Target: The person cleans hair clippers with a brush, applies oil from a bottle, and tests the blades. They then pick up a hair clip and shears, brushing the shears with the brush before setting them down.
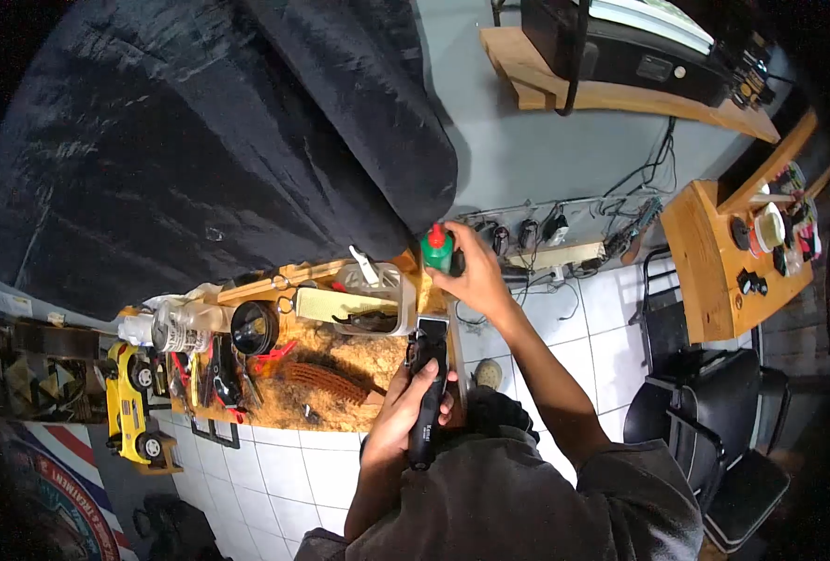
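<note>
Left hand [405,404] gripping black hair clipper [426,393]; right hand [471,266] holding green, red-capped bottle [438,249] just above it. Brown comb [326,381] left on surface [359,360].

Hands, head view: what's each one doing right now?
Left hand: closed around a black hair clipper.
Right hand: closed on a green bottle.

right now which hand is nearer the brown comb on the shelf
Left. The left hand, gripping the black hair clipper, is just right of the brown comb. The right hand holds the green bottle farther up.
</note>
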Action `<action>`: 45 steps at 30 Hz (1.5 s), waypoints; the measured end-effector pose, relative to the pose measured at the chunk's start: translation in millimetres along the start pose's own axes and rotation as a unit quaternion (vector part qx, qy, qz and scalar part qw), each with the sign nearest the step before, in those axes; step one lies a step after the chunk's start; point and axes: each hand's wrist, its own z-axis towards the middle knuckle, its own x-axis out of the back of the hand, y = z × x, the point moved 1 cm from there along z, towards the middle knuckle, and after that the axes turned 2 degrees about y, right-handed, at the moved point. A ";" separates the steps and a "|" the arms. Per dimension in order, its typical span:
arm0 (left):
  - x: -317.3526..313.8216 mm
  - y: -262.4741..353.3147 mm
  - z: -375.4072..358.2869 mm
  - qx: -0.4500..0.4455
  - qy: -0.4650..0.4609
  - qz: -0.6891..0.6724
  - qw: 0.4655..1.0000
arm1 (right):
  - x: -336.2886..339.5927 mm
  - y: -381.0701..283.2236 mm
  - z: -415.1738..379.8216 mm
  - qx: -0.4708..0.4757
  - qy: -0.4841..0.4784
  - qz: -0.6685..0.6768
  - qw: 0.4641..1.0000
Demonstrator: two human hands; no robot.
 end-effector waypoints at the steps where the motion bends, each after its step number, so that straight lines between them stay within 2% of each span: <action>1: 1.4 2.3 -1.2 0.003 -0.012 0.001 1.000 | 5.8 -1.5 -9.8 -0.016 -0.004 -0.015 1.000; 4: 7.4 9.5 -3.2 0.022 -0.034 0.040 0.998 | 26.7 -15.8 -41.3 -0.062 0.002 -0.029 0.998; 7: 15.5 8.8 -6.0 0.007 -0.080 0.077 0.994 | 45.6 -32.0 -79.4 -0.183 0.005 0.125 0.975; 12: 20.3 13.4 -10.4 -0.018 -0.175 0.115 0.978 | 73.1 -84.8 -125.7 -0.283 0.006 0.143 0.949; 14: 20.0 18.0 -15.3 -0.026 -0.200 0.140 0.969 | 81.4 -113.5 -132.7 -0.303 -0.053 0.073 0.949; 16: 26.1 16.7 -17.5 -0.036 -0.198 0.186 0.962 | 77.1 -129.5 -139.8 -0.295 -0.020 0.046 0.954; 18: 31.4 16.5 -19.4 -0.049 -0.196 0.233 0.951 | 72.3 -141.0 -147.0 -0.228 0.023 -0.039 0.973; 20: 35.0 17.2 -21.3 -0.064 -0.193 0.264 0.943 | 69.7 -158.2 -143.8 -0.217 0.059 -0.064 0.972; 22: 43.4 14.0 -19.1 -0.070 -0.203 0.291 0.932 | 65.8 -170.4 -142.4 -0.258 0.026 -0.099 0.961; 28: 65.9 14.3 -13.3 -0.081 -0.226 0.309 0.920 | 48.4 -182.0 -141.9 -0.231 0.033 -0.190 0.954; 35: 77.4 23.1 -13.3 -0.092 -0.251 0.311 0.912 | 35.3 -181.4 -135.3 -0.216 0.034 -0.216 0.952; 41: 83.7 28.5 -10.2 -0.089 -0.222 0.311 0.920 | 31.2 -179.1 -126.4 -0.230 0.001 -0.203 0.952; 43: 84.5 28.7 -8.1 -0.097 -0.217 0.308 0.921 | 29.9 -177.1 -124.6 -0.178 0.019 -0.229 0.957; 45: 85.3 29.6 -8.6 -0.103 -0.213 0.306 0.922 | 32.3 -184.4 -116.1 -0.210 0.019 -0.181 0.961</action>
